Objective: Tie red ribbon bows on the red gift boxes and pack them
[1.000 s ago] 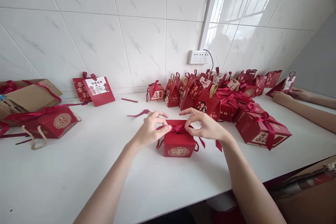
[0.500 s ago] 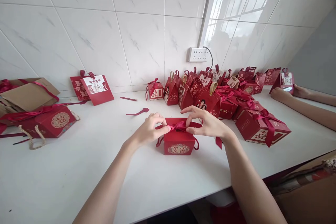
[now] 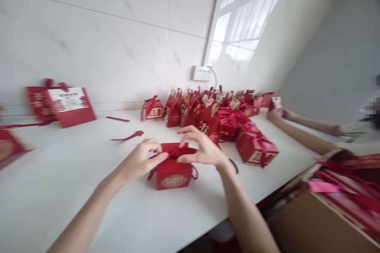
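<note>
A small red gift box with a pale round emblem and cord handles stands upright on the white table. Across its top runs a dark red ribbon, knotted at the middle. From the left, my left hand pinches the ribbon between thumb and fingers. My right hand grips it from the other side, thumb low and the fingers arched above. Motion blur and my fingers hide the knot's exact shape.
Several red gift boxes crowd the table's right side. Ribbon scraps and a red bag lie to the left. A cardboard box is at lower right. Another person's arms reach in around a box at the far right.
My view has swung to the right, so things appear shifted left, and more of the cardboard box shows. Both hands stay at the ribbon on the gift box.
</note>
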Tool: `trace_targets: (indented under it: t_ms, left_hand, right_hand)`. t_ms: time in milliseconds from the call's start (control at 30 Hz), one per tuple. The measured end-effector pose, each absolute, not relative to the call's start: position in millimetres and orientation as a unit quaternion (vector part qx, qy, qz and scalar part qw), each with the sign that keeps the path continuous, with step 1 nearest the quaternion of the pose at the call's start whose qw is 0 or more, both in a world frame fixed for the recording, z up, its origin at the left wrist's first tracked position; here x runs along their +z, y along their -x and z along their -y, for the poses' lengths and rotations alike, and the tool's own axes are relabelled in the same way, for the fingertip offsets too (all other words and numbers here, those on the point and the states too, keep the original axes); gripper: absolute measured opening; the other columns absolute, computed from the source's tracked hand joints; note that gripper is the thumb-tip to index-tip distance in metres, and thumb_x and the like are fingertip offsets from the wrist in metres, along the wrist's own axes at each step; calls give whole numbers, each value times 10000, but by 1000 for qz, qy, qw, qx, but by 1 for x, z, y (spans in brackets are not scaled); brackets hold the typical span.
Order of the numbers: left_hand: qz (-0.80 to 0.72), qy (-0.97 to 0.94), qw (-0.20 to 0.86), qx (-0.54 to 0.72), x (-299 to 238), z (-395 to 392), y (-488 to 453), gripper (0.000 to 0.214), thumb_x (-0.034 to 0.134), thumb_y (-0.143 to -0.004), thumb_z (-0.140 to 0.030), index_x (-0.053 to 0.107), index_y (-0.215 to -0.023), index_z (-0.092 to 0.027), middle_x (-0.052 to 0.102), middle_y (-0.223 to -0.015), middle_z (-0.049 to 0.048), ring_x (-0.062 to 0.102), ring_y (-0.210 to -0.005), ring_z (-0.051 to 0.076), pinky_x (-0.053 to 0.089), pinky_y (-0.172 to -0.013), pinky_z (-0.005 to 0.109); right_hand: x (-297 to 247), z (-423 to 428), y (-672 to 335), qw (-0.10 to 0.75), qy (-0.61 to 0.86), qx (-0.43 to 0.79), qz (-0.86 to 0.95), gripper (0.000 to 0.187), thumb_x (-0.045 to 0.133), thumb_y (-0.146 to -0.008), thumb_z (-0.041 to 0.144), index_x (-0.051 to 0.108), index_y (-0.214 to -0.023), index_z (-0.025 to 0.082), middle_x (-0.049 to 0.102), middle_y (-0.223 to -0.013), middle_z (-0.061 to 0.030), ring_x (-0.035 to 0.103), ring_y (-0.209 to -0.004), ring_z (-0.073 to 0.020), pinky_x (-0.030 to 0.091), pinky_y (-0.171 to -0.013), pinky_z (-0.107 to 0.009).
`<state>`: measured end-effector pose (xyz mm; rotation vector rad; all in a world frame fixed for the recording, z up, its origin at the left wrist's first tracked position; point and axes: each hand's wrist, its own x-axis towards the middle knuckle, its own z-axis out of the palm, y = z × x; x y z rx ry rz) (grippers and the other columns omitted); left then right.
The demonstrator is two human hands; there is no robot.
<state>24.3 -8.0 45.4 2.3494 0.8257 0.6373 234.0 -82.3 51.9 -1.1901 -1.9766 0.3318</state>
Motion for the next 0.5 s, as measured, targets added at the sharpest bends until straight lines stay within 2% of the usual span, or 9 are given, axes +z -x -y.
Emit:
trace_targets:
  t_ms: [67,200,500]
  left_hand:
    - [-301,-878,283,241,40,5,-26,327,516,-775,-455,483,-576,-198,536,-697,3,503,-756,190,393,-714,284]
    - [-332,-849,317,262,26,-1,-30,345,488,-779,-471,462,-562,-203,471,-646,-21,464,-716,176,350,-679,266]
    - [-352,-846,315,247,27,2,-32,344,447,-770,-484,454,-555,-215,457,-646,-23,425,-694,174,315,-665,264]
  right_hand:
    - [47,78,-227,391,440,115,800,300,785,-655,325,661,-896,196,534,-1208,-85,547,-1135,-189,419,-984,-301]
    - [36,68,-222,362,437,96,818,153,705,-756,310,683,-857,197,565,-1172,-59,575,-1077,-137,415,-966,-235]
    - [36,66,-222,375,444,110,806,132,651,-806,304,670,-840,178,583,-1034,-52,574,-1006,-130,429,-899,-214]
